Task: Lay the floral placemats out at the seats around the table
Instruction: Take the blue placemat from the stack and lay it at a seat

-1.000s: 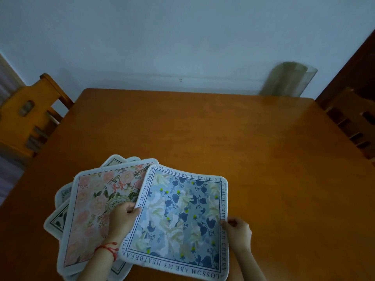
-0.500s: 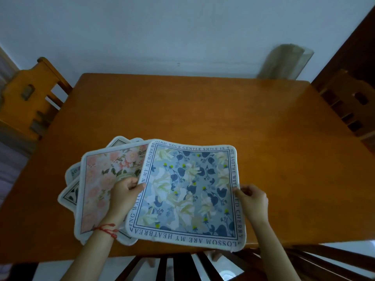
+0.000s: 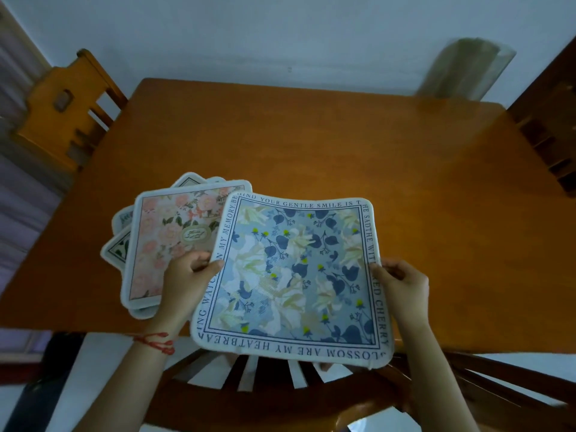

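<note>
My left hand and right hand pinching opposite edges of the blue floral placemat, held over the tabletop near edge, pink floral placemat topping the fanned stack beside it

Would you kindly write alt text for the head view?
Left hand and right hand hold a blue floral placemat by its side edges above the wooden table; a pink placemat tops a fanned stack beside it.
</note>
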`<state>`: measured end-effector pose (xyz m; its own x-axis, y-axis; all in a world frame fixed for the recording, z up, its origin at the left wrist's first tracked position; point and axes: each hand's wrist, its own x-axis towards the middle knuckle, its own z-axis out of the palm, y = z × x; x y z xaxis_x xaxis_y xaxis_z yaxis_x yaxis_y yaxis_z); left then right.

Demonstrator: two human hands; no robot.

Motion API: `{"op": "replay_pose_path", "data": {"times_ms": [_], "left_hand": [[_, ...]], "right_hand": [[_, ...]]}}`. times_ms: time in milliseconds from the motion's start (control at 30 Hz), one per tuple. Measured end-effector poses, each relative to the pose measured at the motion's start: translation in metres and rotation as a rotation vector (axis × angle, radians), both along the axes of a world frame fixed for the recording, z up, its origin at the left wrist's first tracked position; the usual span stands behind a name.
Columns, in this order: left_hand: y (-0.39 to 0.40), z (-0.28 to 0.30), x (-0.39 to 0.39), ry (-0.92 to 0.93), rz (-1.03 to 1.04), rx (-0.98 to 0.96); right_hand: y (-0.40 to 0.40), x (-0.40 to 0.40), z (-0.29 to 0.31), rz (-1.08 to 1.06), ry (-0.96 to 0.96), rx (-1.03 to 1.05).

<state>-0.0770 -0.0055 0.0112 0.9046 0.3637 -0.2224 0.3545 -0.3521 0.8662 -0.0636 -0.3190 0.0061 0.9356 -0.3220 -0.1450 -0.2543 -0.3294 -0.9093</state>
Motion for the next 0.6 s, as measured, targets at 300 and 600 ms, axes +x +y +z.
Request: {"op": "replay_pose_path", "data": {"times_ms": [300,600], "left_hand": [[-0.068,0.015,-0.050,-0.074,0.116,0.030],[-0.126,0.030,-0.068,-0.123,0.077,-0.016]], "right_hand": [[-0.068,-0.024,0.010,0.100,-0.034,0.046],[-0.122,-0.053,0.020,0.034,-0.051,0.108]]}}
